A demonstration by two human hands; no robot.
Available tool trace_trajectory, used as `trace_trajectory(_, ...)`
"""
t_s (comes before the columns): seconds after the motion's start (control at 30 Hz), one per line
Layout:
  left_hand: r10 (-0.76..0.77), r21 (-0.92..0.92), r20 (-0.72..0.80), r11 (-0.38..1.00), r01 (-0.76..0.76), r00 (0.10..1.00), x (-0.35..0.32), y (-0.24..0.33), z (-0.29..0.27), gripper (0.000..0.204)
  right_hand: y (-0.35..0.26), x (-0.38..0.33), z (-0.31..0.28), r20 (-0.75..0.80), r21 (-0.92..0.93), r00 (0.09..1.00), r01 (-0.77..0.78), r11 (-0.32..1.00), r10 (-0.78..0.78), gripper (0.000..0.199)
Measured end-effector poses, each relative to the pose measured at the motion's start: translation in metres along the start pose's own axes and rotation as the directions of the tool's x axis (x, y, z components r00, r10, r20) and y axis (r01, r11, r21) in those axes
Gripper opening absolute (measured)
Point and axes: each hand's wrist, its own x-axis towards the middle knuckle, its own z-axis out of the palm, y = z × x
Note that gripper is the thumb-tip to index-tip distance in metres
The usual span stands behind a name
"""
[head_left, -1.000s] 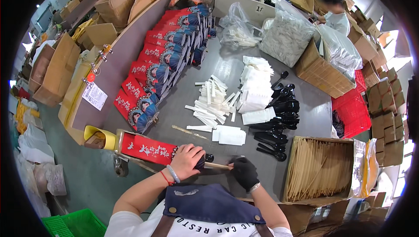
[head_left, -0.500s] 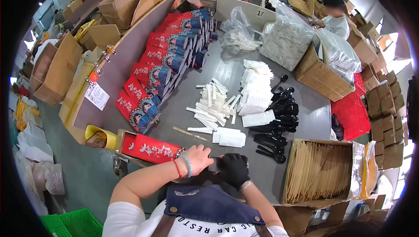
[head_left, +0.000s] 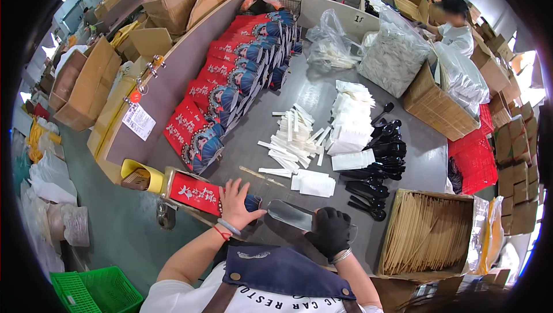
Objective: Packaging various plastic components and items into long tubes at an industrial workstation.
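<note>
My left hand (head_left: 235,205), bare with a bangle and a red string at the wrist, lies with fingers spread on a red printed packet (head_left: 194,193). The packet rests in an open-ended holder at the table's near-left edge; its blue patterned end shows beyond my thumb. My right hand (head_left: 329,232), in a black glove, is closed round a long, flat, shiny grey piece (head_left: 291,214) with a rounded end, whose kind I cannot make out. That end points left toward my left thumb. Just beyond lie small white packets (head_left: 314,183) and black plastic spoons (head_left: 368,192).
Red and blue packets (head_left: 222,77) stand in overlapping rows along the left wall. White strips (head_left: 294,140) and a stack of white packets (head_left: 351,117) fill the middle. A carton of wooden sticks (head_left: 429,232) stands right. A yellow container (head_left: 151,178) hangs left. Another person (head_left: 455,33) works far right.
My left hand has moved left onto the red packet and spread its fingers. My right hand has drawn apart to the right, with the grey piece now in sight. The whole view has shifted slightly.
</note>
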Motion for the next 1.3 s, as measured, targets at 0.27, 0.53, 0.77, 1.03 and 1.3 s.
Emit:
trace_trajectory(0.27, -0.013, -0.115, 0.027, 0.993, 0.016, 1.0, 0.001, -0.004, -0.006, 0.096, -0.012, 0.007, 0.003, 0.147, 0.062, 0.989, 0.0, 0.998, -0.009, 0.055)
trace_trajectory(0.53, 0.007, -0.052, 0.247, 0.999, 0.007, 0.969, 0.025, 0.006, -0.021, 0.088, -0.034, 0.035, 0.048, -0.147, 0.36, 0.977, 0.2, 0.911, -0.156, 0.059)
trace_trajectory(0.77, 0.306, 0.11, 0.009, 0.946, -0.305, 0.952, 0.107, 0.005, 0.014, 0.012, 0.121, -0.056, 0.01, -0.616, 0.227, 0.662, -0.37, 0.901, 0.427, 0.038)
trace_trajectory(1.03, 0.354, -0.092, 0.094, 0.934, -0.346, 0.93, 0.126, 0.01, 0.018, 0.005, 0.241, -0.196, -0.012, -0.652, 0.079, 0.193, -0.945, 0.319, 0.733, 0.052)
trace_trajectory(1.3, 0.317, -0.081, 0.067, 0.947, -0.311, 0.946, 0.116, -0.002, 0.01, 0.006, 0.218, -0.165, -0.043, -0.316, 0.044, 0.228, -0.966, 0.254, 0.921, 0.031)
